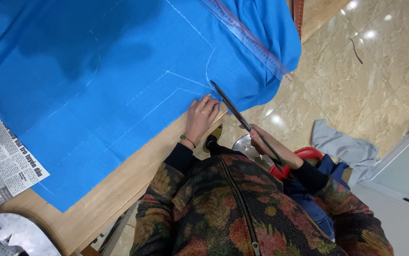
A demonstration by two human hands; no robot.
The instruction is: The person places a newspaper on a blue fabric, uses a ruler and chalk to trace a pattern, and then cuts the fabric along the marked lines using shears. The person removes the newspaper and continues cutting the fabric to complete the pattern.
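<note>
One sheet of newspaper [0,161] is lying at the desk's [119,189] left edge, partly under one large blue cloth [119,71] that is covering most of the wooden top and carrying white chalk lines. The left hand [200,115] is pressing flat on the cloth at the desk's near edge, fingers together, palm down. One pair of long scissors [242,121] is reaching the cloth's edge there, blades slightly apart; the right hand [260,140] is gripping its handles, fingers clamped. One clear ruler [252,40] is lying along the cloth's right side. Beyond, glossy beige floor tiles [356,76] are showing, with one grey cloth [342,147] lying on them.
</note>
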